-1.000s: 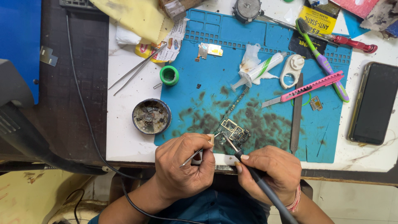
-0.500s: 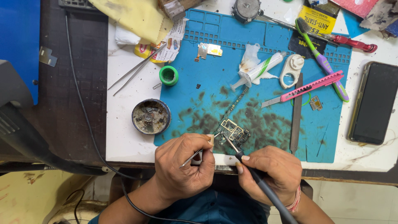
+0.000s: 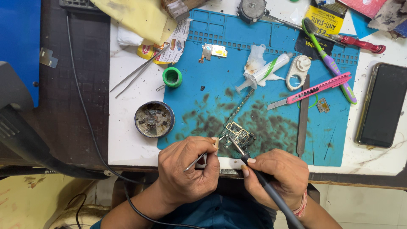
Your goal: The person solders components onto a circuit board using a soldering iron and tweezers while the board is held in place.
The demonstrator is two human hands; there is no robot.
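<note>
The small green circuit board (image 3: 238, 135) lies on the stained blue work mat (image 3: 271, 63) at the near table edge. Left hand (image 3: 188, 169): fingers pinch thin metal tweezers (image 3: 203, 155). Right hand (image 3: 277, 176): fingers grip the dark soldering iron (image 3: 258, 176). Brace both wrists; touch only the joint, briefly.

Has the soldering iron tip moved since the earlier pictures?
No. The soldering iron tip sits at the same spot on the circuit board, same distance from the round tin.
</note>
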